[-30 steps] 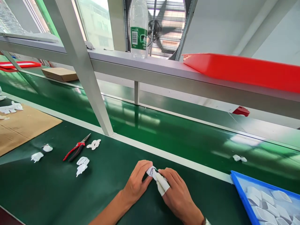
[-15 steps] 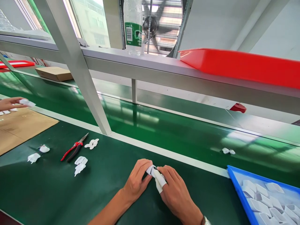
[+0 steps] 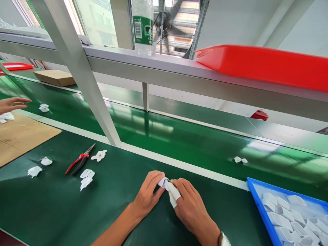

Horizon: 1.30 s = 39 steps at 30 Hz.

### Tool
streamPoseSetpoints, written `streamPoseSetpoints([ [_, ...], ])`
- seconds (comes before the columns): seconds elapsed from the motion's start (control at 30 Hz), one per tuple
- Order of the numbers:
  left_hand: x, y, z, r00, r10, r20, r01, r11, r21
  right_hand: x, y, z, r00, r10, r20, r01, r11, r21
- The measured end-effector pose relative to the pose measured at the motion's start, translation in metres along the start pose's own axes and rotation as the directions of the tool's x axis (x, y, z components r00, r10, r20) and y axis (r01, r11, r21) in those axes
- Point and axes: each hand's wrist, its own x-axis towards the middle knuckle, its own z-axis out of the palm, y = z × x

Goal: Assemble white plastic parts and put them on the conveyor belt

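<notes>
My left hand [image 3: 148,196] and my right hand [image 3: 191,206] meet over the green bench near its front. Both pinch one small white plastic part [image 3: 164,182] between the fingertips. A white finger cot [image 3: 174,195] covers my right index finger. To the left lie red-handled pliers [image 3: 80,160] and several loose white parts [image 3: 86,177].
A blue tray [image 3: 258,208] of white parts stands at the right. A green conveyor belt [image 3: 194,143] behind carries small white pieces [image 3: 240,159]. A slanted metal post [image 3: 84,85], a shelf with a bottle [image 3: 142,25] and a red tray [image 3: 261,65] rise above. Another person's hand [image 3: 11,103] reaches in over cardboard [image 3: 17,135] at far left.
My hands stay together on the white part. The white pieces on the belt have drifted left. The other person's hand has let a white part go onto the belt.
</notes>
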Motion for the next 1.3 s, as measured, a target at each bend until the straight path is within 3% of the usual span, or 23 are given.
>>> streamPoseSetpoints([
  [0.7, 0.0046, 0.003, -0.0037, 0.999, -0.01, -0.038, 0.011, 1.0, 0.026, -0.0007, 0.0002, -0.0001, 1.0, 0.01, -0.028, -0.008, 0.998, 0.061],
  [1.3, -0.0008, 0.0032, -0.0017, 0.999, 0.036, 0.012, -0.035, 0.997, -0.068, 0.0033, -0.0044, 0.0032, 1.0, -0.016, 0.007, 0.015, 1.0, 0.014],
])
